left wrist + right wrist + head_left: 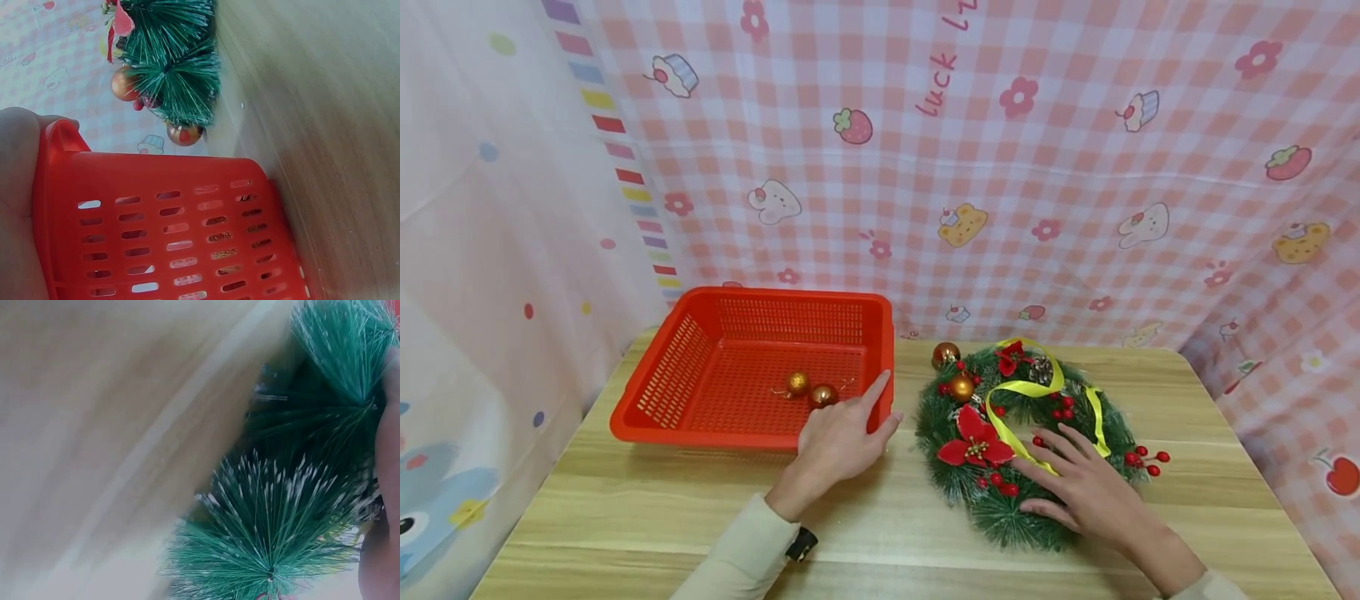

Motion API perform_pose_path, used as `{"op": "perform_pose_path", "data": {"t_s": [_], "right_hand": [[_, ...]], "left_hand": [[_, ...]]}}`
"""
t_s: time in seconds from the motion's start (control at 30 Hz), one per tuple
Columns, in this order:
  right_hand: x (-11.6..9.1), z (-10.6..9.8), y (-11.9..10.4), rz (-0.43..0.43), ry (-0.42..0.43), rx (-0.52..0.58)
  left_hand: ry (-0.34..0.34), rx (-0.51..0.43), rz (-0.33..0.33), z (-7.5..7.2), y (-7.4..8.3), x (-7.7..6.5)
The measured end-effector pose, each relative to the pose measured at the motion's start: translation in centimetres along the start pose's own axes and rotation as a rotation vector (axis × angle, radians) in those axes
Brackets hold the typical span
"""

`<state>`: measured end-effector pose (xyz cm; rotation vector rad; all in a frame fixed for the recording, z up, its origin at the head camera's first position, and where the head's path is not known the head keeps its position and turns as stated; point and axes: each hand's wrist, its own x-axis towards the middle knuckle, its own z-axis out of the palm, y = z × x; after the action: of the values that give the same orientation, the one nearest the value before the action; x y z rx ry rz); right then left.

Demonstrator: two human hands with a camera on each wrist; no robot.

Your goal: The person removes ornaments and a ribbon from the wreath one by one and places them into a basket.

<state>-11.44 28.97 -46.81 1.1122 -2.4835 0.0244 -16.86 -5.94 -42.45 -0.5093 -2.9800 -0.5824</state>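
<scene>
Right hand [1084, 485] spread wide on wreath [1009, 521]; left hand [842, 435] gripping basket [745, 362]; cloth [1075, 158] lettered "luck".

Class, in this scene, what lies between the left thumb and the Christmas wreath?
Between the thumb of the left hand and the Christmas wreath, the head view shows only a narrow, bare strip of wood-grain tabletop.

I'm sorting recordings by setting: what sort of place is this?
Likely a makeshift indoor tabletop recording corner: printed curtains hang close behind and beside a wood-grain table, which holds a decorated wreath.
</scene>
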Motion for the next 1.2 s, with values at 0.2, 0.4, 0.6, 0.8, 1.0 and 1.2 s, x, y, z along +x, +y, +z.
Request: {"op": "perform_pose_path", "data": {"t_s": [0.2,0.4,0.6,0.8,1.0,1.2], "right_hand": [[-0.5,-0.8,-1.2,0.101,0.03,0.025],[-0.7,-2.7,-3.5,0.568,0.082,0.225],[-0.6,-3.7,-4.4,1.124,-0.008,0.175],[-0.3,-3.9,-3.0,1.301,-0.296,0.407],[1.3,-3.7,-1.9,1.368,-0.336,0.69],[2.3,-2.2,-2.2,1.403,-0.214,0.637]], "left_hand": [[0.002,0.004,-0.005,0.1,-0.1,0.0],[0.012,0.022,0.004,0.2,0.0,0.0],[0.005,0.035,0.009,0.2,0.0,0.1],[0.009,0.041,0.01,0.1,-0.1,0.2],[0.033,0.033,0.018,0.1,-0.2,0.1],[0.03,0.031,0.024,0.2,-0.2,0.0]]}}
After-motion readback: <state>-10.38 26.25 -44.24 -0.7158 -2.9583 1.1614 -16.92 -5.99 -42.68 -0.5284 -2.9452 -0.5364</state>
